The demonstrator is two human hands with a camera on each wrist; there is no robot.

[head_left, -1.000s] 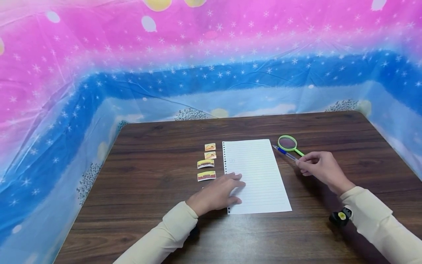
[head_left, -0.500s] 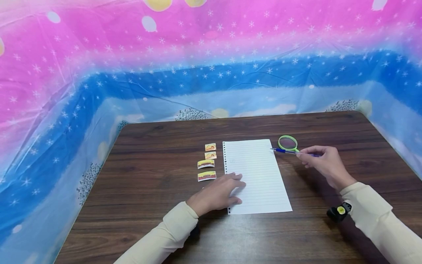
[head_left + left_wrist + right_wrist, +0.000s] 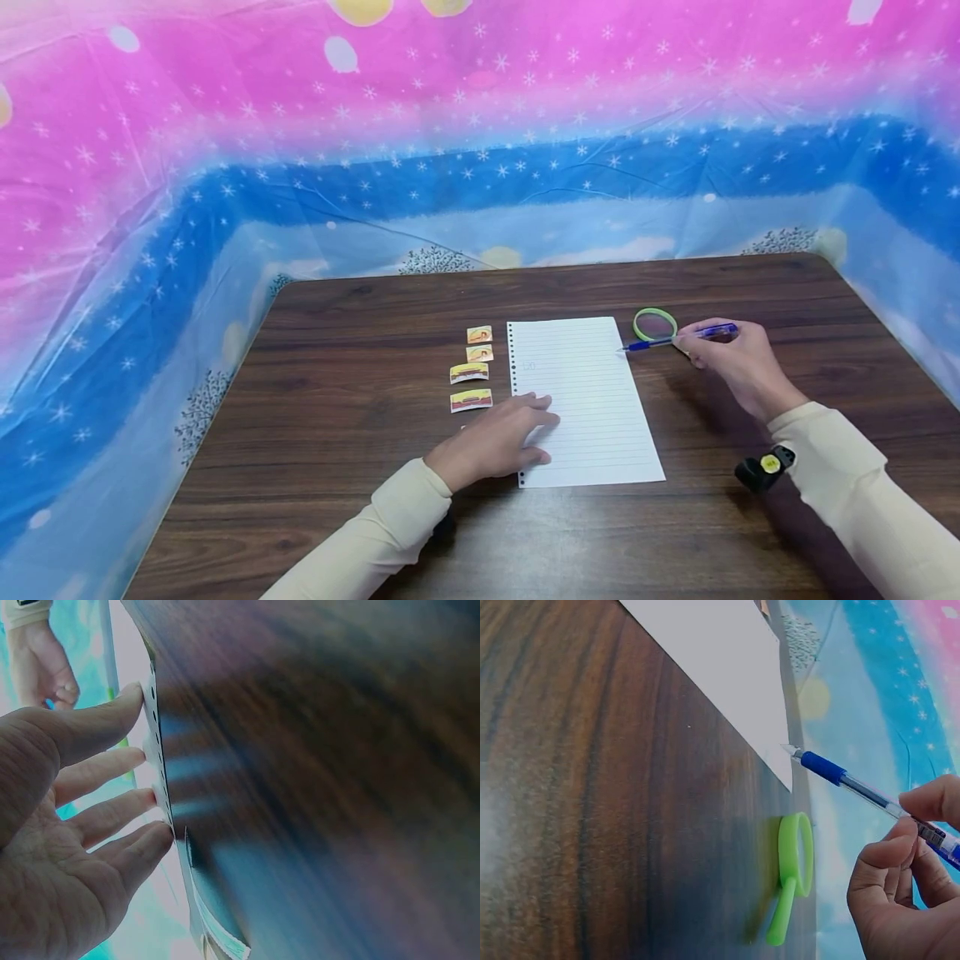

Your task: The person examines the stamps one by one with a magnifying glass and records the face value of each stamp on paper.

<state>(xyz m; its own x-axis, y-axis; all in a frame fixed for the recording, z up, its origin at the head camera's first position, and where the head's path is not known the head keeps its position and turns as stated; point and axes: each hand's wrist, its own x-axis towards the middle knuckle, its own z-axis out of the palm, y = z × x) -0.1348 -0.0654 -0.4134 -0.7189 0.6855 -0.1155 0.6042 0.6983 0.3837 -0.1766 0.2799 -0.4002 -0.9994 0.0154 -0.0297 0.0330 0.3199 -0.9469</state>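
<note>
My right hand (image 3: 733, 362) pinches a blue ballpoint pen (image 3: 651, 342) well back along its clear barrel, thumb against fingers. The pen's tip points left and overlaps the right edge of a sheet of lined paper (image 3: 585, 400). In the right wrist view the pen (image 3: 825, 766) shows its blue rubber grip and bare point. Fingers spread, my left hand (image 3: 498, 437) rests on the sheet's lower left edge, by the punched holes. From the left wrist view, the fingertips of that hand (image 3: 82, 802) meet the paper along its holed margin. Faint blue writing shows on the sheet's left side.
A green magnifying glass (image 3: 655, 324) lies beyond the sheet's right edge, its handle partly hidden by my right hand. Left of the sheet, small printed cut-outs form a column, among them a yellow and red one (image 3: 471, 401). All lie on a dark wooden table (image 3: 337, 400).
The right hand has turned the pen from a slanted, low pose to nearly level, its back end now rising above the hand. The pen's tip has shifted slightly nearer. The left hand stays put.
</note>
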